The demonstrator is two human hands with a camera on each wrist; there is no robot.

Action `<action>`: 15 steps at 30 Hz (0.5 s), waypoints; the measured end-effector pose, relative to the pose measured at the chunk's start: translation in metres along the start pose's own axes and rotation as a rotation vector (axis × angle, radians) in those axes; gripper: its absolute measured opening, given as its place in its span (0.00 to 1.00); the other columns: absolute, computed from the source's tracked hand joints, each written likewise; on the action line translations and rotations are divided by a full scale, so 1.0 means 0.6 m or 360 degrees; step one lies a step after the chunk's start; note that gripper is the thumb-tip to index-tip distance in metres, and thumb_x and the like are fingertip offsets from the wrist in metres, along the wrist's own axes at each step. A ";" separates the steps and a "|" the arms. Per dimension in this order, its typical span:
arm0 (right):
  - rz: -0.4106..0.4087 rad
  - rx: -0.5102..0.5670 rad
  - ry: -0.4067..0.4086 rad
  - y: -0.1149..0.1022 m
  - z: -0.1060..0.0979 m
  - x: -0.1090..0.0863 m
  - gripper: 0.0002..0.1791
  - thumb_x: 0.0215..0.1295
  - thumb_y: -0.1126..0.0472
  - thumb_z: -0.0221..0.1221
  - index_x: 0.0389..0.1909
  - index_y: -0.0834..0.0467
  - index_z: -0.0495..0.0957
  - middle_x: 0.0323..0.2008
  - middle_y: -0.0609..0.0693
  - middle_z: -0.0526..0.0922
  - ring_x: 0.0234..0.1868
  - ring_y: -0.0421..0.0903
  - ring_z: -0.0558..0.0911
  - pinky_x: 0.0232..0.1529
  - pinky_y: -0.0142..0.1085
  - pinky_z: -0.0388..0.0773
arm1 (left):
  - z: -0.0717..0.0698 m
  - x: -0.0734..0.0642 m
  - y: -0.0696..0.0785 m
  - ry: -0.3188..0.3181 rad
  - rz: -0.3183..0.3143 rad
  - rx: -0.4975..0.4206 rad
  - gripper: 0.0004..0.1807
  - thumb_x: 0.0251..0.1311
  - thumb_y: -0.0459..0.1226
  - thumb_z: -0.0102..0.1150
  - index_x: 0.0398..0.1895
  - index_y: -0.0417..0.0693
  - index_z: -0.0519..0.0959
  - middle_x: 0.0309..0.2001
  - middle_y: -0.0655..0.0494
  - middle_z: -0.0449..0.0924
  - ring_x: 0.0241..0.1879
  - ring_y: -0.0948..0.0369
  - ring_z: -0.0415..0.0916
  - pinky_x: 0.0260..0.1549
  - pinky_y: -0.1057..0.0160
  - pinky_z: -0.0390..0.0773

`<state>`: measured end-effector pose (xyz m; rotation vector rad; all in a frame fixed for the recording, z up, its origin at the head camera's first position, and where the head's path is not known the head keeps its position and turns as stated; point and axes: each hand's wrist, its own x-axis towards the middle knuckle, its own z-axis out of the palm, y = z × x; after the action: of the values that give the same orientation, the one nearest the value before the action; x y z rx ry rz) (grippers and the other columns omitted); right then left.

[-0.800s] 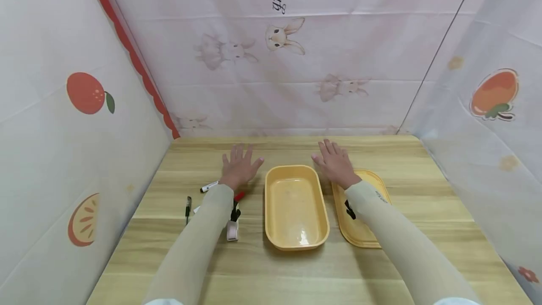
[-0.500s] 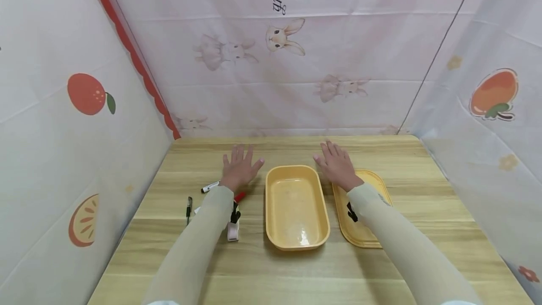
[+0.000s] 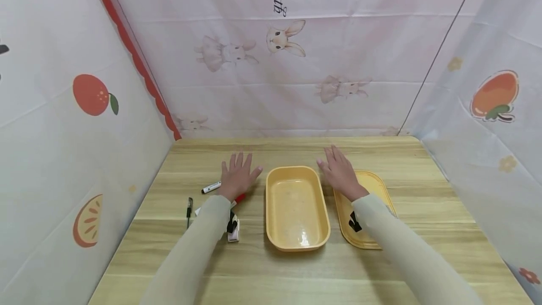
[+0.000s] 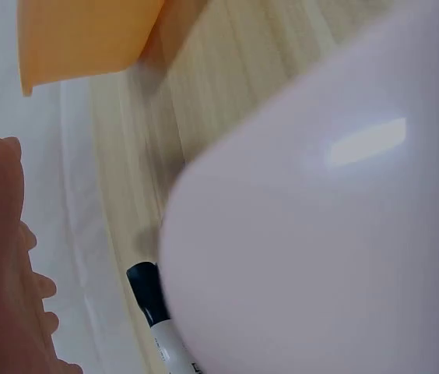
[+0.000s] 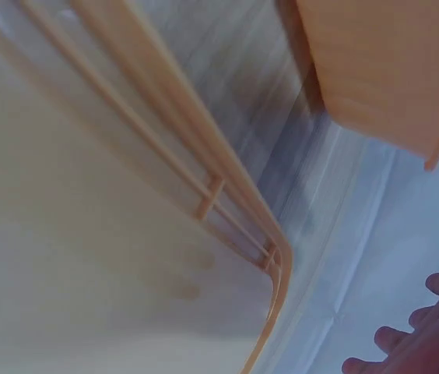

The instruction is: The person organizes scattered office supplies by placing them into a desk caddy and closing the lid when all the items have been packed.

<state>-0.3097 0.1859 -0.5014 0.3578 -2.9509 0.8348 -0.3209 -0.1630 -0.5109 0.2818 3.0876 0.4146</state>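
Note:
My left hand (image 3: 237, 178) is held with fingers spread and straight, left of a yellow-orange plastic box (image 3: 296, 211), and it grips nothing. Beside its wrist lies a white marker (image 3: 211, 187) with a black cap (image 4: 146, 290). A red-ended item (image 3: 240, 198) and a small pale pink item (image 3: 233, 236) show partly from under the sleeve. On the other side of the box, my right hand (image 3: 340, 173) is over the far end of the matching yellow lid (image 3: 372, 183), fingers extended and holding nothing. The lid's ridged rim (image 5: 204, 187) fills much of the right wrist view.
A black pen (image 3: 189, 207) lies at the left of the wooden table (image 3: 296, 276). Near it, a bit of something white (image 3: 197, 211) peeks out by the sleeve. Printed fabric walls (image 3: 245, 60) stand around the table's back and sides. A blurred pale pink surface (image 4: 313, 257) blocks much of the left wrist view.
Both hands have drawn back slightly towards the body. The right hand's fingers have come closer together. The box, lid and loose items stay where they were.

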 end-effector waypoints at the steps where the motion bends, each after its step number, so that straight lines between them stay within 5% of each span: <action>1: 0.0022 0.0021 0.0007 -0.001 0.000 -0.003 0.41 0.82 0.39 0.34 0.81 0.65 0.47 0.82 0.64 0.38 0.81 0.64 0.42 0.76 0.63 0.42 | 0.001 -0.002 -0.001 -0.0005 0.0000 -0.0002 0.45 0.73 0.69 0.26 0.84 0.53 0.47 0.83 0.42 0.39 0.81 0.42 0.33 0.73 0.30 0.34; 10: 0.0126 0.0250 0.0008 -0.020 0.005 -0.037 0.43 0.80 0.34 0.32 0.82 0.60 0.45 0.81 0.64 0.33 0.78 0.71 0.44 0.71 0.70 0.50 | 0.006 -0.028 0.009 -0.0045 -0.0050 -0.0152 0.50 0.69 0.73 0.21 0.84 0.51 0.47 0.83 0.42 0.35 0.81 0.43 0.26 0.72 0.32 0.25; 15: 0.0160 0.0303 0.0017 -0.028 0.006 -0.060 0.43 0.80 0.35 0.34 0.82 0.61 0.46 0.81 0.65 0.34 0.78 0.72 0.44 0.68 0.73 0.55 | 0.011 -0.042 0.024 -0.0025 -0.0028 -0.0196 0.46 0.74 0.68 0.26 0.83 0.49 0.49 0.82 0.42 0.34 0.81 0.43 0.27 0.72 0.34 0.23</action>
<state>-0.2704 0.1774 -0.5000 0.2138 -2.9078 1.1304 -0.2935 -0.1523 -0.5138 0.2536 3.0305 0.5961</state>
